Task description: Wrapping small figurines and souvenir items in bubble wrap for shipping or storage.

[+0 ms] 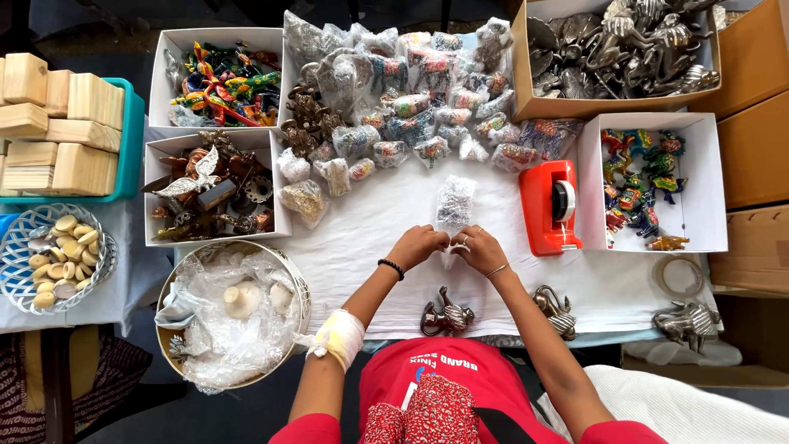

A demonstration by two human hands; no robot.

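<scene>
- Wooden blocks (pixel 62 123) stay stacked far left, unused.
- Left hand (pixel 417 245): fingers curled shut on the bubble-wrapped packet (pixel 454 205), mid-cloth.
- Right hand (pixel 481 249): pinches the same packet; advice: keep the wrap taut while folding.
- Orange tape dispenser (pixel 549 205) stands just right, within reach.

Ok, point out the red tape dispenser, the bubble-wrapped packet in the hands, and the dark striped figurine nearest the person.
red tape dispenser (pixel 549 207): head view, on its red body left of the tape roll.
bubble-wrapped packet (pixel 454 201): head view, on its upper part above the hands.
dark striped figurine (pixel 446 316): head view, on its body.
</scene>
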